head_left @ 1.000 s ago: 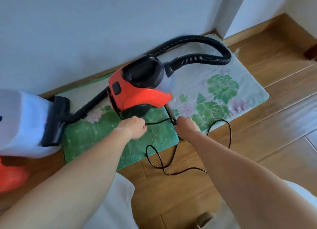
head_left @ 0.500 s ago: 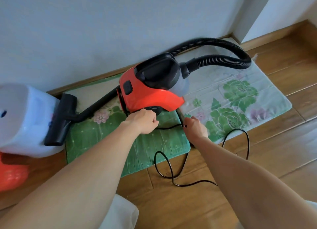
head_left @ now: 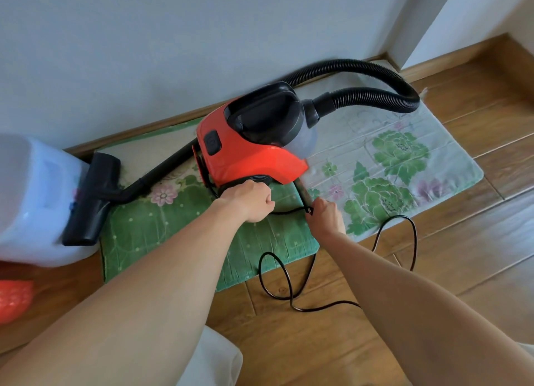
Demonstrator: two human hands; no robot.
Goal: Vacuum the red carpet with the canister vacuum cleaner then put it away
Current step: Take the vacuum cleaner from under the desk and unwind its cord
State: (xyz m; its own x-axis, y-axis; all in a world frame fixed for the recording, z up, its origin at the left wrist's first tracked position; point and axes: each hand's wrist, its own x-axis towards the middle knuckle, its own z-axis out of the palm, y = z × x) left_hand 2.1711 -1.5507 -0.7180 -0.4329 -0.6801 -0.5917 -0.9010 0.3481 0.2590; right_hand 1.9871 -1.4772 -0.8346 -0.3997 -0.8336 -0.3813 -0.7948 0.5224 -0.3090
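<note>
A red and black canister vacuum stands on green floral mats by the wall. Its black hose loops behind it, and the wand ends in a floor nozzle at the left. My left hand is curled at the black base of the canister, where the power cord is wound. My right hand pinches the cord just right of the canister. Loose cord lies in loops on the wooden floor. No red carpet is in view.
A dark green mat and a pale floral mat lie along the baseboard. A large translucent water jug stands at the left, beside the nozzle. A red object sits at the lower left edge. White fabric shows below.
My left hand has moved in against the canister's base. My right hand still holds the cord, and the loose loops on the floor have shifted a little.
</note>
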